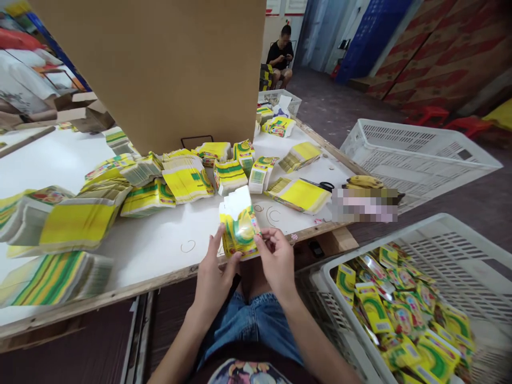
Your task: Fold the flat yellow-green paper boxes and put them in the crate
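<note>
A small yellow and green carton (239, 226) with its white top flaps standing open is held over the near edge of the white table (160, 240). My left hand (214, 277) grips its left side with thumb and fingers. My right hand (276, 256) pinches its right side. Stacks of flat yellow and green carton blanks (186, 178) lie across the table behind it.
A white plastic crate (440, 240) at my right holds several folded cartons (400, 314). Another white crate (416, 154) sits beyond it. A tall brown cardboard sheet (160, 69) stands at the back of the table. Scissors (324, 185) lie near the right edge. A person (281, 56) sits far off.
</note>
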Tool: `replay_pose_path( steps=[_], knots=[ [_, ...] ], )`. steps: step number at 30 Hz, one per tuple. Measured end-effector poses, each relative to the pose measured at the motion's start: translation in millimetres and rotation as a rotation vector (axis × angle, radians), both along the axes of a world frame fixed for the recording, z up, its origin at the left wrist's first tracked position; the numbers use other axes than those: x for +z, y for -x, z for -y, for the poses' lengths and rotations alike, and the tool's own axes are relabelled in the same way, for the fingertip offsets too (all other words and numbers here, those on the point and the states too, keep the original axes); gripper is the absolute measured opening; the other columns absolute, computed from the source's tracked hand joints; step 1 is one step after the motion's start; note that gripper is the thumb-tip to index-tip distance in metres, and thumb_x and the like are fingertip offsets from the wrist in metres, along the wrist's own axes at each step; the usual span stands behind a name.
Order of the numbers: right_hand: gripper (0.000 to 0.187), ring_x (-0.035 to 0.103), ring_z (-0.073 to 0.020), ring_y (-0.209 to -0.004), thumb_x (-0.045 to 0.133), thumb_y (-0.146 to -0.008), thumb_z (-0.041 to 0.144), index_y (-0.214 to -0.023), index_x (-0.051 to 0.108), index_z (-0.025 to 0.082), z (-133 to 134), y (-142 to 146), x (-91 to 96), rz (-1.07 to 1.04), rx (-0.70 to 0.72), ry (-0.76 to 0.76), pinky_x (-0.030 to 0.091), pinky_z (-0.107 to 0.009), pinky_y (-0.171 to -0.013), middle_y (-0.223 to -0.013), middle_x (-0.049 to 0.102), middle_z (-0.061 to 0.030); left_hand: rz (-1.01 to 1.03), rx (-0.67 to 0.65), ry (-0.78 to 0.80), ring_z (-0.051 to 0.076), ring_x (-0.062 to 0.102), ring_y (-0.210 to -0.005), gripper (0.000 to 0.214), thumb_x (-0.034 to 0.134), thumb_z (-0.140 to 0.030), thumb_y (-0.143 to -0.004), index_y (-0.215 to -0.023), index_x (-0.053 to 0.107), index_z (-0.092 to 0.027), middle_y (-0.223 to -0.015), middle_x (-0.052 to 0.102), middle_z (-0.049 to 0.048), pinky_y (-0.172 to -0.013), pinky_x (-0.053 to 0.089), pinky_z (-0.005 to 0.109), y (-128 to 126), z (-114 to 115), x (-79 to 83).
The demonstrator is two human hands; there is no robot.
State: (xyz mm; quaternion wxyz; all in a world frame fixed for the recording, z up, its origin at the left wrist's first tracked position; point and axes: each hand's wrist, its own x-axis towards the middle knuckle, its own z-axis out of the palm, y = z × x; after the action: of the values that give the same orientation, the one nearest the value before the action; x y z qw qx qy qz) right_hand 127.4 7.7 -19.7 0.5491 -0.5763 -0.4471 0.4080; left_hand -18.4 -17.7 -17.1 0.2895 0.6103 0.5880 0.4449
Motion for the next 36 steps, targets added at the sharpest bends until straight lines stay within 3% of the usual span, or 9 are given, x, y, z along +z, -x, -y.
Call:
replay_pose_path(
  steps=[4, 7, 10, 13, 15, 19, 23, 28, 36],
  knots=[
    [0.031, 0.066, -0.0191, -0.075, 0.074, -0.075, 0.040, -0.092, 0.058, 0.019, 12, -8, 8.1, -0.396, 0.064, 0.076, 0.054, -0.034, -0.073, -0.081, 0.071, -0.0041, 0.538, -0.017, 0.077, 0.028, 0.048, -0.133, 0.051, 0.063, -0.038, -0.086, -0.133, 0.053, -0.022, -0.141, 0.055, 0.0116, -0.113, 0.035, 0.042, -4, -1, 15.1],
    [0.033, 0.067, -0.0190, -0.071, 0.079, -0.071, 0.040, -0.088, 0.059, 0.020, 26, -9, 13.1, -0.530, 0.177, 0.155, 0.055, -0.035, -0.072, -0.076, 0.071, -0.0028, 0.930, -0.260, 0.306, 0.031, 0.058, -0.123, 0.055, 0.068, -0.049, -0.079, -0.124, 0.060, -0.019, -0.126, 0.066, 0.0137, -0.104, 0.045, 0.044, -13, -2, 21.3],
    [0.030, 0.067, -0.0204, -0.073, 0.076, -0.074, 0.043, -0.083, 0.059, 0.021, 38, -14, 14.3, -0.451, 0.226, 0.146, 0.055, -0.036, -0.072, -0.077, 0.071, -0.0034, 1.101, -0.437, 0.437, 0.033, 0.061, -0.117, 0.058, 0.073, -0.052, -0.074, -0.119, 0.065, -0.017, -0.119, 0.070, 0.0149, -0.099, 0.049, 0.044, -23, -2, 20.8],
    [0.020, 0.065, -0.0234, -0.090, 0.070, -0.081, 0.038, -0.087, 0.063, 0.021, 44, -27, 15.0, -0.056, 0.119, -0.003, 0.051, -0.039, -0.081, -0.095, 0.071, -0.0073, 1.144, -0.428, 0.455, 0.031, 0.065, -0.111, 0.050, 0.075, -0.044, -0.074, -0.115, 0.068, -0.016, -0.113, 0.073, 0.0143, -0.097, 0.050, 0.042, -31, -1, 18.1],
    [0.028, 0.058, -0.0278, -0.108, 0.071, -0.081, 0.034, -0.106, 0.063, 0.022, 44, -38, 18.0, 0.264, 0.055, -0.155, 0.046, -0.044, -0.090, -0.120, 0.064, -0.0112, 1.150, -0.446, 0.500, 0.031, 0.066, -0.108, 0.047, 0.074, -0.042, -0.075, -0.114, 0.069, -0.016, -0.109, 0.074, 0.0138, -0.096, 0.050, 0.042, -34, 1, 17.4],
    [0.050, 0.053, -0.0295, -0.120, 0.070, -0.084, 0.025, -0.130, 0.051, 0.029, 41, -51, 28.4, 0.619, 0.278, -0.362, 0.040, -0.045, -0.095, -0.134, 0.058, -0.0088, 1.159, -0.501, 0.591, 0.032, 0.067, -0.104, 0.045, 0.075, -0.041, -0.074, -0.111, 0.072, -0.016, -0.106, 0.075, 0.0126, -0.093, 0.051, 0.042, -37, 4, 18.1],
    [0.042, 0.059, -0.0273, -0.109, 0.070, -0.083, 0.020, -0.121, 0.054, 0.028, 41, -50, 34.3, 0.667, 0.315, -0.380, 0.042, -0.041, -0.090, -0.119, 0.065, -0.0071, 1.154, -0.455, 0.590, 0.030, 0.068, -0.100, 0.042, 0.074, -0.042, -0.073, -0.107, 0.074, -0.017, -0.101, 0.075, 0.0111, -0.090, 0.051, 0.041, -35, 7, 18.3],
    [0.021, 0.058, -0.0216, -0.092, 0.066, -0.083, 0.015, -0.098, 0.056, 0.025, 47, -47, 36.3, 0.507, 0.312, -0.339, 0.049, -0.032, -0.077, -0.099, 0.058, -0.0048, 1.122, -0.507, 0.604, 0.029, 0.070, -0.095, 0.044, 0.078, -0.041, -0.069, -0.106, 0.074, -0.018, -0.096, 0.076, 0.0100, -0.088, 0.051, 0.039, -32, 10, 18.7],
    [0.019, 0.055, -0.0176, -0.085, 0.062, -0.081, 0.007, -0.086, 0.053, 0.022, 48, -53, 46.4, 0.502, 0.386, -0.288, 0.050, -0.028, -0.077, -0.092, 0.050, -0.0029, 1.028, -0.515, 0.558, 0.025, 0.069, -0.093, 0.044, 0.080, -0.039, -0.068, -0.107, 0.074, -0.017, -0.099, 0.076, 0.0100, -0.082, 0.050, 0.030, -30, 9, 20.8]
  ],
)
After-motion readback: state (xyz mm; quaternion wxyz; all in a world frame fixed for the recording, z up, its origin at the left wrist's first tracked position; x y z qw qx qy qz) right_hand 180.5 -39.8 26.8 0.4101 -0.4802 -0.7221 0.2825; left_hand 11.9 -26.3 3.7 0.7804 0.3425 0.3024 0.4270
